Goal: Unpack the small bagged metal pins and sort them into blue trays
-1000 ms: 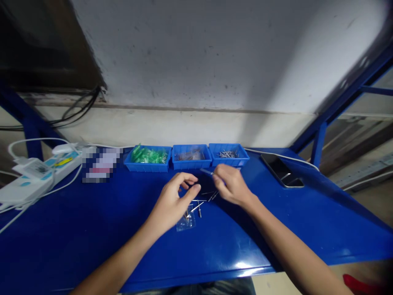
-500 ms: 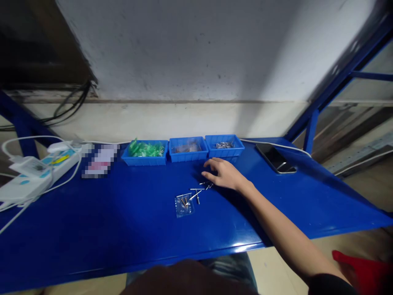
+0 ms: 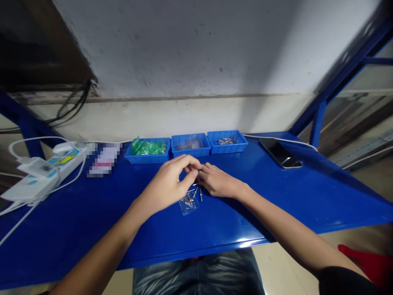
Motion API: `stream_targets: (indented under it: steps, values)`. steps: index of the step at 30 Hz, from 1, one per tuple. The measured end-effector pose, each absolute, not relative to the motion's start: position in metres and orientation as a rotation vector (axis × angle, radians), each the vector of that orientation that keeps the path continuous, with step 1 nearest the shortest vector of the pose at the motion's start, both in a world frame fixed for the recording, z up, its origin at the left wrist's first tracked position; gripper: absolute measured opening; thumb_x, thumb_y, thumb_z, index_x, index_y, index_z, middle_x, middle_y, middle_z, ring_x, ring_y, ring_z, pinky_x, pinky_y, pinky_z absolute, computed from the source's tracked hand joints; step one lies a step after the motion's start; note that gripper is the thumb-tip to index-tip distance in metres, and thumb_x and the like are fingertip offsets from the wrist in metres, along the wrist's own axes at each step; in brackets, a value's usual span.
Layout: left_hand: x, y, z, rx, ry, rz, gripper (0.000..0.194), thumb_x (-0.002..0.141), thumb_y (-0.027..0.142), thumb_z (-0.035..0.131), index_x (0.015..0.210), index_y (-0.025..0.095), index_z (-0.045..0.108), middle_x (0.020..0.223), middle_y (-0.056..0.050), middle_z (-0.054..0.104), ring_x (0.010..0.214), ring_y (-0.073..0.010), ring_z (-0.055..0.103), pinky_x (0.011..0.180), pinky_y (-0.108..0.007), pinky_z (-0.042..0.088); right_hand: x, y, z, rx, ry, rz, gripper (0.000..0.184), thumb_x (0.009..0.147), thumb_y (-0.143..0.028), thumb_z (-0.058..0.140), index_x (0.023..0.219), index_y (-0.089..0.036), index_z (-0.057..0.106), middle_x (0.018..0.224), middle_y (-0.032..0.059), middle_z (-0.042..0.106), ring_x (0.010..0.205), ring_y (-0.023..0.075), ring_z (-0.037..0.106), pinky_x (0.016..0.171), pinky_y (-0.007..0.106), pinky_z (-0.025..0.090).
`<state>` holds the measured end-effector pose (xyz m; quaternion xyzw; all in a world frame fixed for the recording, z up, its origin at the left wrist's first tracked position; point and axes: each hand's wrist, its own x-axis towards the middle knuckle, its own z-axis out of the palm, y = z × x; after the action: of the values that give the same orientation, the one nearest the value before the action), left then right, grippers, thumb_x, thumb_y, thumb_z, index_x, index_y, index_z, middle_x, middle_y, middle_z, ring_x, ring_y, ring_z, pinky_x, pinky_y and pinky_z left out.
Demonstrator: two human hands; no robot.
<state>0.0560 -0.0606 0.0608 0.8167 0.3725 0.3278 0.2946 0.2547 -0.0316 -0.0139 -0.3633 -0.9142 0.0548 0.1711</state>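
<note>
My left hand point(image 3: 172, 180) reaches in over the table, its thumb and fingers curved together in a near pinch at my right hand's fingertips. My right hand point(image 3: 219, 181) is low over the table with its fingers curled in and closed. What either hand holds, if anything, is hidden. Just below the fingers, a few loose silver pop rivets point(image 3: 201, 194) lie on the table, partly covered by the hands. Touching them or close beside them is a small clear plastic bag point(image 3: 189, 208) with a few brownish and silver fasteners showing in it.
Along the wall stand three blue bins: one with green bags point(image 3: 147, 160), one with clear bags point(image 3: 190, 152), one with loose silver rivets point(image 3: 229, 148). A phone point(image 3: 281, 153) lies right, a power strip point(image 3: 39, 176) with white cables left. The blue table's front edge point(image 3: 184, 257) is near my lap.
My left hand has come into view from the lower left and met my right hand. The right hand's fingers have curled in over the rivets. The view has shifted slightly.
</note>
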Motion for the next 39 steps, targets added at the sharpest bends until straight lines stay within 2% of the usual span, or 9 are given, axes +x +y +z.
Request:
stream_targets:
  steps: [4,8,14,18,24,27,31,35,39]
  values:
    - [0.067,-0.027,0.007,2.217,1.095,0.84,0.01,0.082,0.021,0.052,0.09,0.018,0.058,0.085,-0.002,0.064,0.076,-0.014,0.059,0.069,-0.027,0.047,0.252,-0.03,-0.015,-1.035,-2.559,0.06,0.012,0.089,-0.013,0.038,0.084,-0.015,0.05,0.083,0.0086,0.05,0.077,0.0193,0.039,0.073,0.034,0.039]
    - [0.065,-0.027,-0.018,2.261,1.141,0.996,0.009,0.086,0.022,0.05,0.089,0.019,0.058,0.084,-0.002,0.063,0.075,-0.0133,0.058,0.072,-0.026,0.046,0.249,-0.031,-0.012,-0.969,-2.345,0.223,0.011,0.091,-0.013,0.035,0.092,-0.017,0.045,0.086,0.0075,0.052,0.08,0.0185,0.044,0.074,0.032,0.041]
    - [0.059,-0.032,-0.013,2.21,1.251,0.994,0.019,0.091,0.026,0.042,0.081,0.018,0.056,0.072,0.001,0.062,0.068,-0.012,0.059,0.066,-0.023,0.042,0.248,-0.034,-0.01,-0.925,-2.203,0.242,0.015,0.091,-0.023,0.045,0.104,-0.017,0.046,0.088,0.0079,0.056,0.082,0.0187,0.049,0.072,0.032,0.044]
    - [0.058,-0.034,-0.012,2.123,1.283,0.968,0.027,0.092,0.031,0.039,0.075,0.018,0.054,0.061,0.003,0.057,0.057,-0.0108,0.056,0.058,-0.022,0.04,0.254,-0.033,-0.005,-0.903,-2.278,0.121,0.013,0.092,-0.019,0.041,0.096,-0.016,0.053,0.085,0.0077,0.06,0.078,0.0181,0.049,0.071,0.031,0.042]
    - [0.059,-0.04,-0.005,2.118,1.21,0.92,0.031,0.093,0.032,0.034,0.074,0.018,0.054,0.062,0.002,0.057,0.058,-0.0109,0.056,0.059,-0.021,0.04,0.253,-0.034,-0.002,-1.012,-2.324,-0.087,0.019,0.094,-0.022,0.037,0.09,-0.015,0.055,0.08,0.0077,0.062,0.071,0.0171,0.051,0.065,0.03,0.038]
    - [0.05,-0.036,0.003,2.194,1.17,0.804,0.028,0.091,0.034,0.038,0.08,0.019,0.058,0.067,0.002,0.06,0.06,-0.0109,0.056,0.058,-0.021,0.04,0.259,-0.034,0.002,-1.112,-2.224,-0.189,0.024,0.095,-0.025,0.034,0.087,-0.016,0.055,0.075,0.0078,0.061,0.069,0.0177,0.052,0.064,0.031,0.038]
    - [0.028,-0.026,0.009,2.317,1.186,0.553,0.023,0.083,0.041,0.051,0.086,0.021,0.061,0.065,0.003,0.057,0.051,-0.0096,0.048,0.048,-0.02,0.034,0.289,-0.023,0.012,-1.265,-1.78,-0.42,0.026,0.094,-0.029,0.03,0.087,-0.018,0.053,0.075,0.0077,0.059,0.068,0.0171,0.054,0.065,0.03,0.04]
    - [0.019,-0.023,0.007,2.404,1.11,0.316,0.021,0.078,0.041,0.058,0.088,0.023,0.061,0.081,0.001,0.06,0.067,-0.0132,0.054,0.056,-0.022,0.038,0.327,0.0,0.016,-1.589,-1.507,-0.504,0.023,0.092,-0.034,0.037,0.096,-0.017,0.052,0.065,0.0027,0.057,0.06,0.0159,0.053,0.059,0.027,0.038]
    - [0.022,-0.027,0.005,2.439,1.11,0.254,0.014,0.085,0.033,0.048,0.084,0.024,0.058,0.09,-0.001,0.058,0.08,-0.0164,0.055,0.066,-0.025,0.039,0.335,0.007,0.006,-1.846,-1.609,-0.33,0.028,0.087,-0.037,0.046,0.105,-0.016,0.051,0.06,0.0,0.056,0.054,0.0167,0.053,0.052,0.025,0.032]
